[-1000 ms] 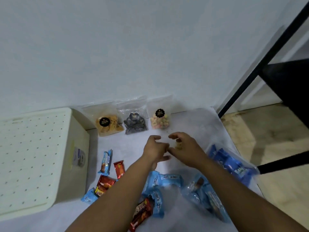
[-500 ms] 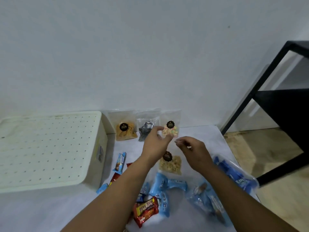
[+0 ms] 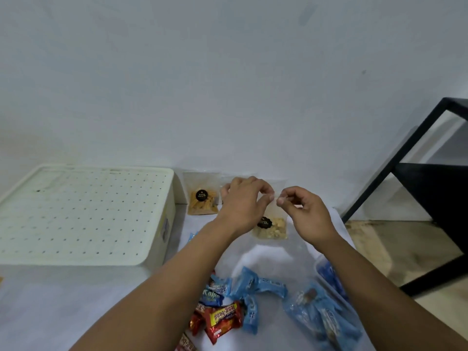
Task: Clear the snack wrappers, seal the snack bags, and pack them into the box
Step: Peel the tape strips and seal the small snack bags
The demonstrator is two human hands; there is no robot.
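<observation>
White wall behind; white-covered bench (image 3: 63,300) below. Left hand (image 3: 244,202) and right hand (image 3: 307,215) hold a clear snack bag (image 3: 272,228) raised above the bench, fingers pinched on its top edge. Bag is transparent with a round black label and pale snack pieces at the bottom. Perforated white box (image 3: 83,214) sits to the left; blue and red wrappers (image 3: 228,315) lie nearer the camera.

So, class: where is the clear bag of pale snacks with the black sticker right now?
In the head view, the clear snack bag hangs centre-right, its top edge pinched between the left hand and right hand, right of the white box.
</observation>
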